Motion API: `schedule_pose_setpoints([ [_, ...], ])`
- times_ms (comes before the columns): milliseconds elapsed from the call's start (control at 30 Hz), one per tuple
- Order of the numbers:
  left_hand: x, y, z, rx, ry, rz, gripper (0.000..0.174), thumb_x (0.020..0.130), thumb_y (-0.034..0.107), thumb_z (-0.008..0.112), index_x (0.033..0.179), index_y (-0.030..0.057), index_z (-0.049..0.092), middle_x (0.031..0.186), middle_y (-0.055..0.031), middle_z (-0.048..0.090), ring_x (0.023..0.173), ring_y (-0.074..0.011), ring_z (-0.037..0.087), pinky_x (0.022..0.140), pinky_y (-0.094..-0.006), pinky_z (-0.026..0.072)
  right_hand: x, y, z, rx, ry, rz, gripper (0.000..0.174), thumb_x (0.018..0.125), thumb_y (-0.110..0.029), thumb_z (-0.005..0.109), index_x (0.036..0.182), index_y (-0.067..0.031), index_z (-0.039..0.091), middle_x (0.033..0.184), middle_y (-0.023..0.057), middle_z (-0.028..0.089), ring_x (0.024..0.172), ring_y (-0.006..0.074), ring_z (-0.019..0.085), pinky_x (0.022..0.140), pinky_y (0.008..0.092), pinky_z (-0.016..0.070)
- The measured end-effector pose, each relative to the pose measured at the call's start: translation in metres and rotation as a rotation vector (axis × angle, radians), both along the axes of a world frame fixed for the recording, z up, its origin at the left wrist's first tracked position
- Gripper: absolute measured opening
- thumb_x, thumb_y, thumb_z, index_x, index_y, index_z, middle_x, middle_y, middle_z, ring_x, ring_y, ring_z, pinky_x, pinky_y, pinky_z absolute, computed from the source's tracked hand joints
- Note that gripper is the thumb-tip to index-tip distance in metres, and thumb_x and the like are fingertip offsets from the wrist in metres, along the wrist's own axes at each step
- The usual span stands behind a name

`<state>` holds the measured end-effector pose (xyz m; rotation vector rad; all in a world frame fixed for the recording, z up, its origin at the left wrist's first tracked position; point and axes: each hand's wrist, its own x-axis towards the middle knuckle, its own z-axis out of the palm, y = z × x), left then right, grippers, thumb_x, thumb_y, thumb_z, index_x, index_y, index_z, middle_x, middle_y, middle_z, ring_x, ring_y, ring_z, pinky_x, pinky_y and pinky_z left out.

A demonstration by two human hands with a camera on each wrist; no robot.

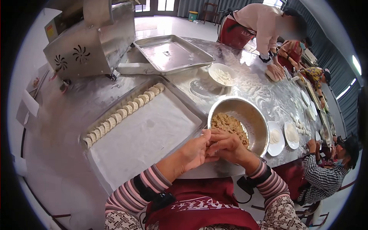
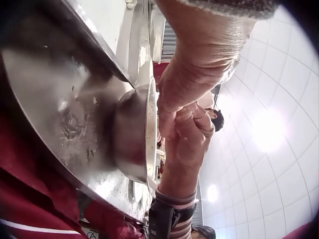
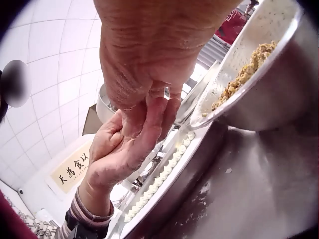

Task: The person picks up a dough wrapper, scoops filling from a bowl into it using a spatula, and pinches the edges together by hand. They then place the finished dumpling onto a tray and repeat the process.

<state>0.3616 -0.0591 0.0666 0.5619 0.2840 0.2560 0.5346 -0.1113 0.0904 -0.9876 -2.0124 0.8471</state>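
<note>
In the head view my left hand (image 1: 194, 152) and right hand (image 1: 229, 147) meet at the near rim of a steel bowl (image 1: 257, 115) of minced filling (image 1: 229, 124). Fingers of both hands are bent and pressed together. Whatever lies between them is hidden, so I cannot tell what they hold. The right wrist view has the left hand (image 3: 124, 157) palm up under the curled fingers of the right hand (image 3: 149, 74). To the left, a paper-lined tray (image 1: 153, 134) carries one row of pleated dumplings (image 1: 122, 113) along its far side.
Behind the bowl stand a white bowl of flour (image 1: 223, 74) and a bare metal tray (image 1: 174, 53). A steel machine (image 1: 90, 50) is at the back left. Plates of round wrappers (image 1: 275, 137) sit on the right. Another person (image 1: 260, 27) works dough across the floured table (image 1: 249, 82).
</note>
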Motion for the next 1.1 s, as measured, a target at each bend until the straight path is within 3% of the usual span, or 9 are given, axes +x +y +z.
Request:
schedule_pose_setpoints([
  [133, -0.002, -0.006, 0.000, -0.007, 0.015, 0.019, 0.052, 0.100, 0.047, 0.026, 0.138, 0.0122, 0.035, 0.126, -0.0088, 0.051, 0.107, -0.0185, 0.055, 0.092, -0.0386, 0.0469, -0.003, -0.006, -0.019, -0.047, 0.173, -0.058, 0.019, 0.066, 0.007, 0.069, 0.083, -0.0013, 0.071, 0.114, 0.0149, 0.064, 0.120, 0.0331, 0.053, 0.101, 0.0418, 0.0392],
  [367, -0.003, -0.012, -0.011, 0.029, -0.072, 0.104, 0.053, 0.100, 0.048, 0.024, 0.132, 0.0091, 0.040, 0.121, -0.0064, 0.051, 0.106, -0.0165, 0.054, 0.092, -0.0367, 0.0471, -0.008, -0.016, -0.008, -0.196, 0.232, -0.161, 0.026, 0.067, 0.012, 0.065, 0.088, -0.0011, 0.072, 0.118, 0.0153, 0.063, 0.123, 0.0336, 0.050, 0.103, 0.0423, 0.0377],
  [433, -0.003, -0.014, -0.011, 0.014, -0.062, 0.112, 0.054, 0.099, 0.050, 0.026, 0.130, 0.0089, 0.041, 0.117, -0.0040, 0.053, 0.104, -0.0142, 0.053, 0.090, -0.0351, 0.0464, -0.008, -0.015, -0.009, -0.100, 0.218, -0.157, 0.029, 0.067, 0.013, 0.064, 0.090, -0.0015, 0.072, 0.119, 0.0150, 0.063, 0.123, 0.0340, 0.050, 0.103, 0.0430, 0.0381],
  [500, -0.003, -0.014, -0.009, 0.030, 0.021, 0.124, 0.051, 0.101, 0.045, 0.023, 0.128, 0.0062, 0.042, 0.119, -0.0080, 0.054, 0.107, -0.0174, 0.055, 0.093, -0.0357, 0.0472, -0.001, -0.011, -0.023, -0.056, 0.212, -0.111, 0.032, 0.067, 0.012, 0.065, 0.094, -0.0033, 0.072, 0.119, 0.0134, 0.063, 0.126, 0.0342, 0.047, 0.103, 0.0423, 0.0381],
  [633, 0.000, -0.022, -0.001, 0.038, 0.078, 0.192, 0.051, 0.101, 0.045, 0.024, 0.125, 0.0049, 0.044, 0.116, -0.0073, 0.055, 0.106, -0.0166, 0.055, 0.092, -0.0346, 0.0472, -0.005, -0.011, -0.027, 0.054, 0.196, -0.088, 0.038, 0.066, 0.013, 0.066, 0.099, -0.0044, 0.071, 0.120, 0.0124, 0.062, 0.129, 0.0344, 0.043, 0.103, 0.0418, 0.0378],
  [767, 0.002, -0.030, -0.014, 0.007, -0.027, 0.325, 0.052, 0.100, 0.047, 0.026, 0.125, 0.0058, 0.045, 0.116, -0.0060, 0.055, 0.106, -0.0158, 0.054, 0.094, -0.0338, 0.0450, -0.010, -0.012, -0.026, 0.044, 0.170, -0.158, 0.036, 0.065, 0.014, 0.066, 0.096, -0.0040, 0.072, 0.121, 0.0124, 0.062, 0.129, 0.0346, 0.043, 0.103, 0.0416, 0.0382],
  [867, 0.001, -0.034, -0.005, -0.015, -0.050, 0.373, 0.051, 0.100, 0.046, 0.027, 0.125, 0.0063, 0.046, 0.116, -0.0053, 0.055, 0.107, -0.0153, 0.054, 0.095, -0.0338, 0.0440, -0.014, -0.018, -0.020, -0.075, 0.333, -0.280, 0.036, 0.065, 0.016, 0.063, 0.095, -0.0038, 0.072, 0.121, 0.0118, 0.062, 0.129, 0.0351, 0.043, 0.103, 0.0411, 0.0388],
  [1100, 0.004, -0.040, -0.012, -0.088, -0.117, 0.461, 0.043, 0.101, 0.041, 0.031, 0.120, 0.0057, 0.048, 0.114, -0.0047, 0.055, 0.105, -0.0147, 0.054, 0.094, -0.0343, 0.0450, -0.012, -0.016, -0.035, 0.145, 0.290, -0.236, 0.040, 0.068, 0.016, 0.060, 0.100, -0.0046, 0.071, 0.121, 0.0119, 0.062, 0.129, 0.0347, 0.043, 0.104, 0.0421, 0.0374],
])
